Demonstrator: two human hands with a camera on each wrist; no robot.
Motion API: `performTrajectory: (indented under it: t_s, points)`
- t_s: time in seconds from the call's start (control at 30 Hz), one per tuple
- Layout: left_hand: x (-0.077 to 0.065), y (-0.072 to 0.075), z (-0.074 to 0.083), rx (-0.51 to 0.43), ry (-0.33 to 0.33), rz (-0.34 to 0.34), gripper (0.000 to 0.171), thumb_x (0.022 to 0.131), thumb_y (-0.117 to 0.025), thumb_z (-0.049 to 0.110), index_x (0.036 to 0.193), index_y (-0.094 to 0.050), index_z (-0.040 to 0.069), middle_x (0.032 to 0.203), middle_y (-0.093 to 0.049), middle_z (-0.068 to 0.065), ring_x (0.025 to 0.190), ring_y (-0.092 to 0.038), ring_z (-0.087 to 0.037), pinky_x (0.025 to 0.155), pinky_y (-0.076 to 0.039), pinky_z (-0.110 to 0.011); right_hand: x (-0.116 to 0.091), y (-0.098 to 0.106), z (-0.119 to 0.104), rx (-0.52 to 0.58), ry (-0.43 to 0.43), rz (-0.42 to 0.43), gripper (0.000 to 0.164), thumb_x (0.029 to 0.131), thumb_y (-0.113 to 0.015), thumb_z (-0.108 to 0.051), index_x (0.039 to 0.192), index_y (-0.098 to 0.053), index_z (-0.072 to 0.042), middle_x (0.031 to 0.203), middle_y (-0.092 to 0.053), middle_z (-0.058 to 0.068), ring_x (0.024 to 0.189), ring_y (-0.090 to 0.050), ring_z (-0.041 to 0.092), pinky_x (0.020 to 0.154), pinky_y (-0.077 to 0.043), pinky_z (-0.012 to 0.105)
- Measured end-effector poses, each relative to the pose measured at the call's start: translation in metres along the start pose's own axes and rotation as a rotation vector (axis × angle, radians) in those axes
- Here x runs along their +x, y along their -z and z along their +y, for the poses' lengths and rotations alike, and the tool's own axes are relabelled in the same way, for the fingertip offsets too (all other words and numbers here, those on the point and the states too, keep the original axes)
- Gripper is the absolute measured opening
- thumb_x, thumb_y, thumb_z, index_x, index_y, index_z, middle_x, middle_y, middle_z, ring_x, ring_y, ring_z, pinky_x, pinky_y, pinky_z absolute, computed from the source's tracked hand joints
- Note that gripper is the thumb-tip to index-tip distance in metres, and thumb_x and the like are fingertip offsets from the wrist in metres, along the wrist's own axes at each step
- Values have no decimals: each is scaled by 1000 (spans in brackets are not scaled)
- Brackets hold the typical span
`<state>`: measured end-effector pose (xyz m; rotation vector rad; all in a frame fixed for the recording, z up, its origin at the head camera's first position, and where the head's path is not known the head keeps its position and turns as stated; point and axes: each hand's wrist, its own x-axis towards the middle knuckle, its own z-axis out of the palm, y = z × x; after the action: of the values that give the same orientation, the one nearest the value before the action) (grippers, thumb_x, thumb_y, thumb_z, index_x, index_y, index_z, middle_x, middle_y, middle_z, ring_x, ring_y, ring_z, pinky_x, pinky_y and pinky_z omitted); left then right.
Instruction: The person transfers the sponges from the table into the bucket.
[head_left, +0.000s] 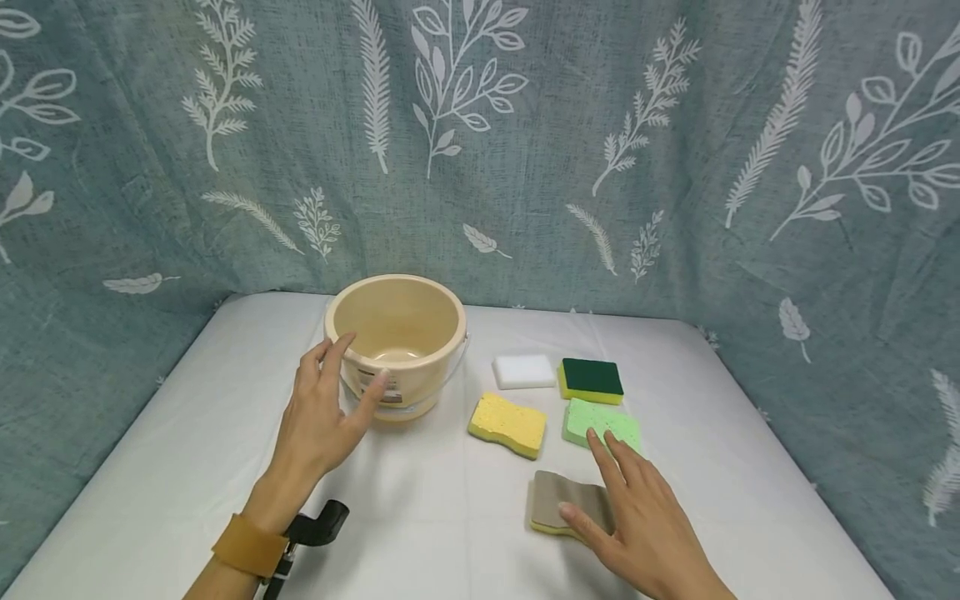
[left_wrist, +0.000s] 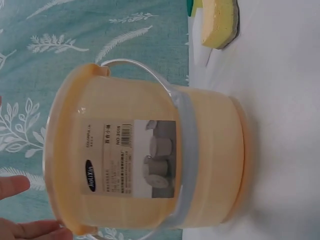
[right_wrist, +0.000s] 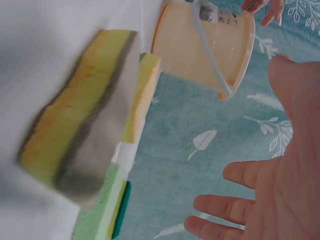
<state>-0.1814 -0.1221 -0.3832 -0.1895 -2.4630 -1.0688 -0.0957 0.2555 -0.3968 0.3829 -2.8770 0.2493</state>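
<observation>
My left hand (head_left: 318,417) hovers at the near left side of a cream plastic bucket (head_left: 426,382), thumb and fingers spread, fingertips right at the rim. The bucket stands upright, its inside bare; in the left wrist view its label (left_wrist: 131,159) and lowered handle (left_wrist: 187,150) face the camera. Over the front sponges my right hand (head_left: 645,508) holds nothing, its fingers extended and apart. Below its thumb lies a grey-topped yellow sponge (head_left: 562,496), partly hidden by the hand. Beyond its fingertips rests a light green sponge (head_left: 596,421).
A wavy yellow sponge (head_left: 508,423) lies right of the bucket. Behind it are a white sponge block (head_left: 523,372) and a yellow sponge with a dark green scouring top (head_left: 591,379). A white cloth (head_left: 187,467) covers the table; a leaf-patterned curtain (head_left: 555,167) hangs behind.
</observation>
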Motion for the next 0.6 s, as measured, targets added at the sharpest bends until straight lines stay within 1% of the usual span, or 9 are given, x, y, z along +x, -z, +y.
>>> performTrajectory:
  t_s: [0.13,0.23,0.4,0.6]
  points:
    - [9,-5,-8,-72,17,38,73,100,-58,51,157,-38,9,151,-35,-28,137,-43,-49,102,-43,-69,-6,-3,6,26,-37,-14,89,95,-62,-63,162,-30,-14,156,-43,18,138,-45,40,107,-40,63]
    - [16,-7,-13,-103,34,63,74,100,-59,50,156,-39,6,151,-36,-28,139,-41,-47,108,-39,-67,-10,-7,10,43,-63,-34,89,95,-61,-64,161,-31,-12,153,-46,17,136,-47,40,104,-42,64]
    - [23,-10,-20,-119,64,68,74,100,-59,51,154,-40,4,150,-37,-29,137,-43,-48,109,-38,-66,-15,-13,15,63,-109,-68,90,95,-59,-65,160,-34,-8,151,-48,18,134,-49,41,101,-45,64]
    - [25,-13,-26,-130,86,68,75,100,-59,51,153,-40,2,149,-40,-30,136,-45,-47,108,-39,-64,-15,-18,19,50,-179,-159,94,96,-50,-72,158,-36,-4,150,-48,21,133,-50,42,102,-44,64]
